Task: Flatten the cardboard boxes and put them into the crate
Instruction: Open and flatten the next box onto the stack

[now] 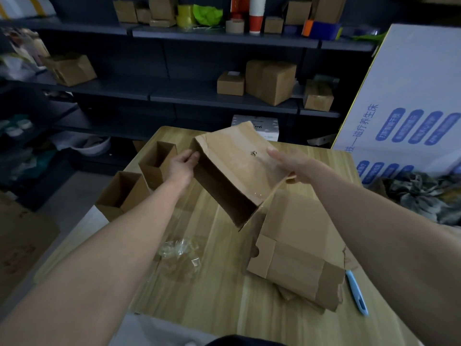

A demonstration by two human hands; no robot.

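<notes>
A brown cardboard box [234,168], open at its near end and partly collapsed, tilts in the air above the surface [224,295]. The left hand [183,166] grips its far left edge and the right hand [287,163] its right side. Below it, to the right, a stack of flattened boxes [296,258] lies on the surface. At the surface's left edge stand two upright, open-topped boxes, the farther box [157,163] and the nearer box [122,193].

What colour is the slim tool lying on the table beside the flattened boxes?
The slim tool is light blue; the head view shows it.
</notes>
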